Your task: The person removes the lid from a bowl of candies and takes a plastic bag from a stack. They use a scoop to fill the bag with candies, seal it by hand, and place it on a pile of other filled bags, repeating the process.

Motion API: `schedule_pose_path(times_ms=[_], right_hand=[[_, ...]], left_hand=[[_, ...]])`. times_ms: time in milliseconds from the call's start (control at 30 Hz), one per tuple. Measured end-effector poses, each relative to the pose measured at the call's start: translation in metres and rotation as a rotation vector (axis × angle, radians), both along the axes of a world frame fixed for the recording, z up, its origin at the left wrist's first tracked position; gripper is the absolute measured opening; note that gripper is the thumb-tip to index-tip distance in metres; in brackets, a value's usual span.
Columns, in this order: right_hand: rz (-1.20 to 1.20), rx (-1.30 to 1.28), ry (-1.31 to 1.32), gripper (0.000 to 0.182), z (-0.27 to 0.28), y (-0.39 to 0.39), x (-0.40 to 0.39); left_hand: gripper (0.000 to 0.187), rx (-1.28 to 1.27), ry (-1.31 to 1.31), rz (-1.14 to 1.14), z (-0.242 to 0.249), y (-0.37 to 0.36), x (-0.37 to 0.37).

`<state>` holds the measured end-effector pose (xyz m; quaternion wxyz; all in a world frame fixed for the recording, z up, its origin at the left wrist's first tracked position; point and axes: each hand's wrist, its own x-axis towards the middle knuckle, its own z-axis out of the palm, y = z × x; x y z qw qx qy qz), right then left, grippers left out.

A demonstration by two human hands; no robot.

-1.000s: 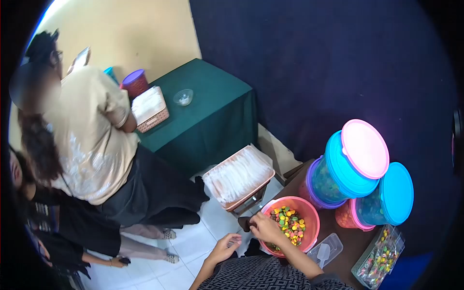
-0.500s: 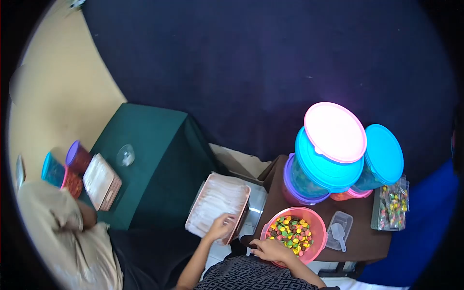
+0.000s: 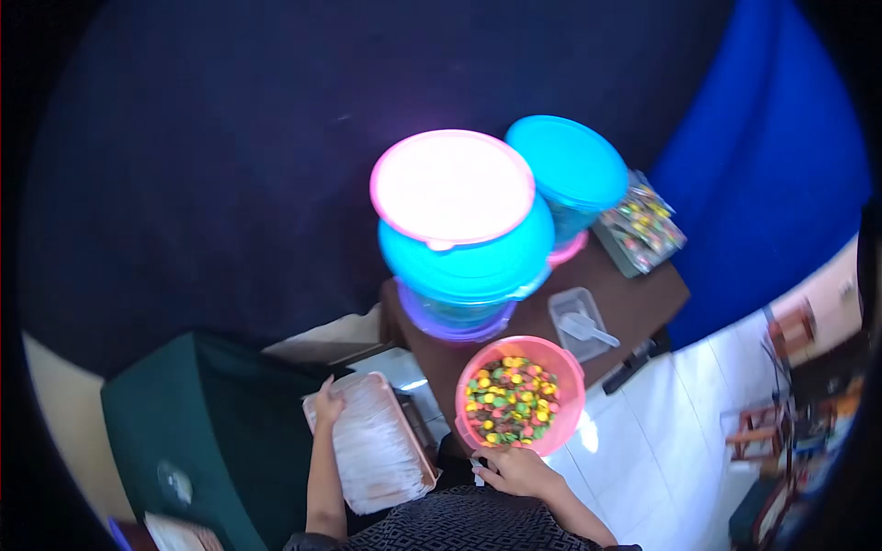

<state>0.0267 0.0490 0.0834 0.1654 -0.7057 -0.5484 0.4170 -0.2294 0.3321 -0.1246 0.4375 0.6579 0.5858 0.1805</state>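
Observation:
A pink tray filled with flat whitish plastic pieces lies in front of me, left of centre. My left hand is at its far left corner, fingers apart and a little blurred. Right of the tray, a pink tub holds many yellow, green, pink and brown round pieces. By the near rim of this tub is my right hand, its fingers closed on a small whitish thing that I cannot make out.
Lidded tubs with a pink lid and a blue lid stand on the brown table. Beside them are a clear box with a white scoop and a container of filled packets. A green-covered table is at left.
The view has swung right, and the other person has left it. My left hand has gone from the tray's right side to its far left corner. My right hand stays by the tub.

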Motion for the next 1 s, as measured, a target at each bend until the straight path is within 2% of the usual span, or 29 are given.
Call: schedule_pose_path(times_ms=[33,100,167,233,267,300,367,400,433,500,567,600,633,700,733,767,833,867,967,1000], right_hand=[[-0.063,-0.009,-0.012,0.032,-0.001,-0.007,0.000],[-0.144,0.026,0.024,0.031,-0.005,-0.019,0.001],[-0.182,0.002,0.036,0.030,-0.004,-0.023,0.001],[-0.174,0.108,0.006,0.029,-0.002,-0.024,0.000],[-0.174,0.168,0.028,0.027,-0.001,-0.024,0.002],[-0.177,0.168,0.034,0.027,0.000,-0.023,0.005],[-0.219,0.151,0.150,0.026,0.000,-0.020,0.014],[-0.313,0.224,0.170,0.024,-0.004,-0.020,0.016],[-0.305,0.217,0.171,0.024,-0.002,-0.018,0.021],[-0.579,0.257,0.306,0.025,0.004,-0.011,0.036],[-0.666,0.423,0.520,0.026,-0.008,-0.010,0.054],[-0.688,0.321,0.640,0.029,-0.003,-0.012,0.065],[-0.707,0.426,0.743,0.029,0.005,-0.008,0.074],[-0.683,0.527,0.763,0.032,0.000,-0.010,0.097],[-0.650,0.530,0.768,0.032,0.000,-0.013,0.111],[-0.641,0.436,0.859,0.032,0.001,-0.016,0.125],[-0.600,0.339,0.961,0.033,0.004,-0.012,0.152],[-0.557,0.331,1.011,0.031,0.007,-0.008,0.161],[-0.445,0.293,1.104,0.029,0.011,0.005,0.176],[-0.310,0.267,1.016,0.029,0.010,0.009,0.181]], left_hand=[[0.031,-0.033,-0.152,-0.016,-0.045,0.013,-0.015],[0.019,0.114,-0.068,0.046,-0.043,0.014,-0.014],[0.016,0.252,-0.116,0.126,-0.041,0.017,-0.016],[0.022,0.066,-0.578,0.287,0.012,0.004,0.003],[0.035,0.104,-0.552,0.300,0.057,-0.013,0.022],[0.035,0.105,-0.545,0.296,0.086,-0.026,0.034],[0.044,0.060,-0.850,0.093,0.126,-0.050,0.050],[0.043,0.040,-0.835,-0.052,0.143,-0.061,0.059],[0.032,-0.040,-0.773,-0.257,0.165,-0.076,0.067],[0.013,-0.153,-0.694,-0.612,0.205,-0.106,0.097],[0.009,-0.184,-0.612,-0.874,0.220,-0.129,0.129],[0.011,-0.182,-0.544,-0.982,0.223,-0.140,0.141],[0.011,-0.169,-0.541,-0.960,0.228,-0.151,0.154],[0.020,-0.293,-0.409,-1.003,0.237,-0.171,0.179],[0.046,-0.225,-0.493,-0.942,0.230,-0.182,0.185],[0.046,-0.202,-0.492,-0.917,0.223,-0.191,0.196],[0.066,-0.460,-1.160,-0.434,0.215,-0.199,0.222],[0.074,-0.568,-1.078,-0.201,0.212,-0.200,0.234],[0.081,-0.658,-1.152,-0.106,0.211,-0.214,0.271],[0.089,-0.688,-1.108,-0.134,0.199,-0.218,0.281]])
